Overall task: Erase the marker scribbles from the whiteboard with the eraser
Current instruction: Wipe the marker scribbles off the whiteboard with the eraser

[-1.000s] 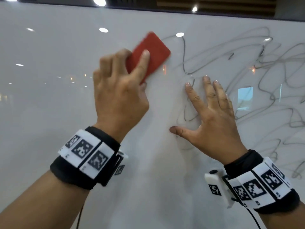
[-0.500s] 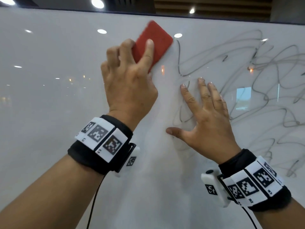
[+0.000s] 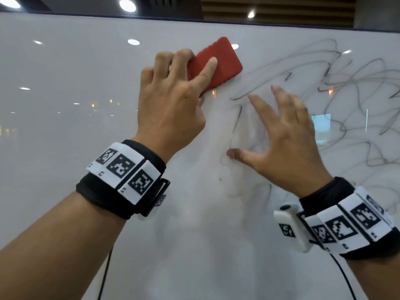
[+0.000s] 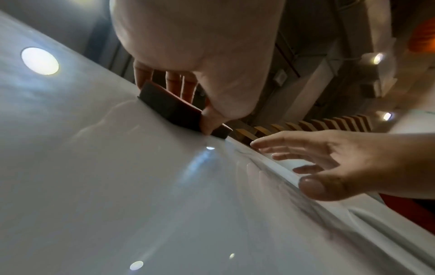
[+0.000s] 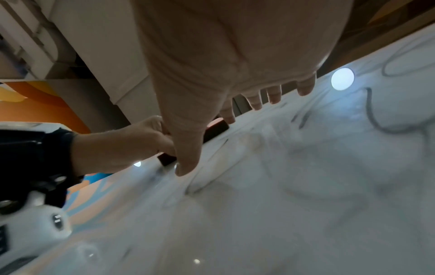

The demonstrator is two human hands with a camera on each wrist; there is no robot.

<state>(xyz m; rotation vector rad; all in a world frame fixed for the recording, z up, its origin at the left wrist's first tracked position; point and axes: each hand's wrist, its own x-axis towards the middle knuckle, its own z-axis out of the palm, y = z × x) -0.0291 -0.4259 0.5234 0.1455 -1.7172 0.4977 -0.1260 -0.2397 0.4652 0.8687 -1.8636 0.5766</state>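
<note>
My left hand (image 3: pixel 173 100) grips the red eraser (image 3: pixel 220 63) and presses it flat on the whiteboard (image 3: pixel 65 126) near its top edge. In the left wrist view the eraser (image 4: pixel 169 108) shows as a dark block under my fingers. Grey marker scribbles (image 3: pixel 346 94) cover the board to the right of the eraser. My right hand (image 3: pixel 281 135) is spread with straight fingers over the scribbles' left part, blurred; in the left wrist view the right hand (image 4: pixel 329 160) seems to hover just off the board. It holds nothing.
The whiteboard's top edge (image 3: pixel 216 20) runs just above the eraser, with a slatted ceiling and lamps behind. The left half of the board shows only light reflections (image 3: pixel 133 41). Faint smeared marks (image 3: pixel 249 187) lie below my right hand.
The eraser and my left hand slid right over the leftmost scribble line, which is now partly gone. My right hand, flat on the board before, shifted a little and is blurred.
</note>
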